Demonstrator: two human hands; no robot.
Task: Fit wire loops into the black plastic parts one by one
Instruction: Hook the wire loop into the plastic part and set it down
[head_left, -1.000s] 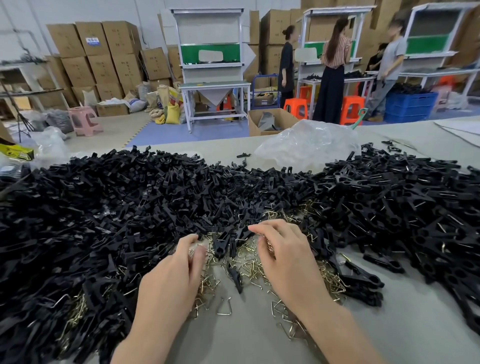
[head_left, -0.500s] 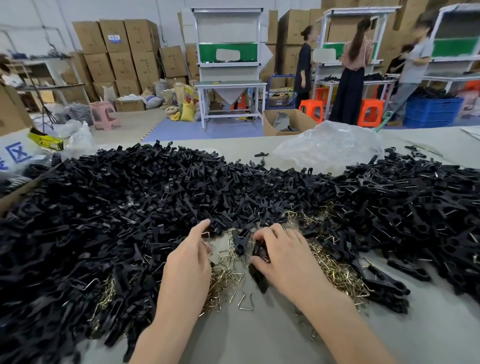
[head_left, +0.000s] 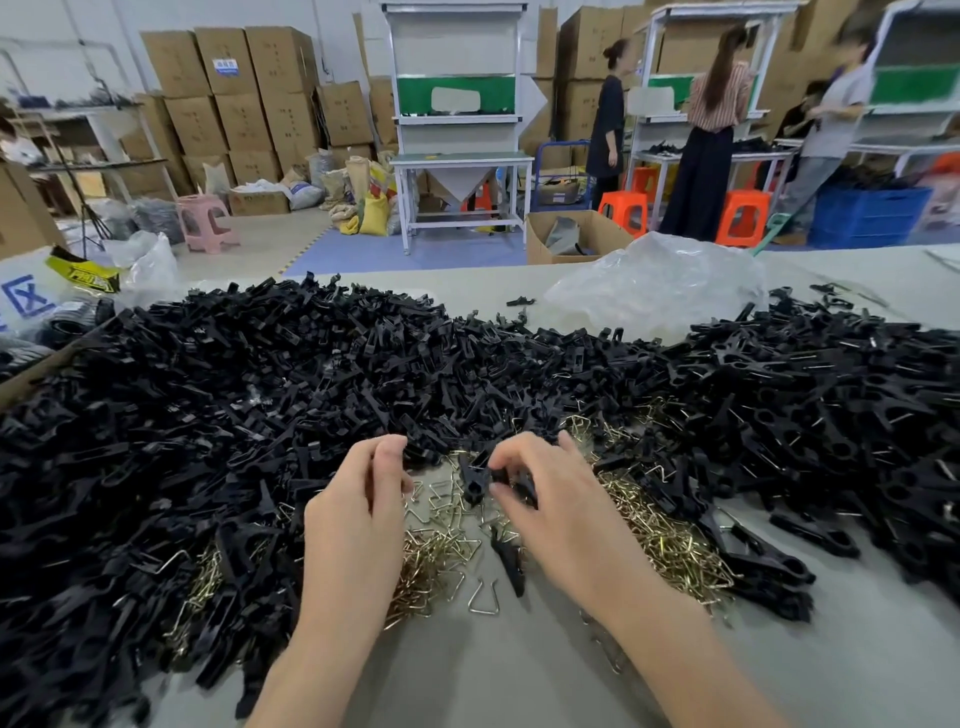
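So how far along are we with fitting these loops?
Looks done: the right-hand heap, where wire glints in many parts. In hand: the right hand pinches one black part; whether the left hand holds a loop I cannot tell. Left: the big heap of bare parts and the loose wire loops, so probably most of the job remains.

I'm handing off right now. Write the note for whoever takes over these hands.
Left hand: fingers curled above the brass-coloured wire loops; whether it pinches one, I cannot tell.
Right hand: pinches one small black plastic part over the loops.
Loops lie loose on the grey table around both hands; the big heap of black plastic parts surrounds them.
Done: no count visible. Left: fit a loop into the held part, then work through the heap.
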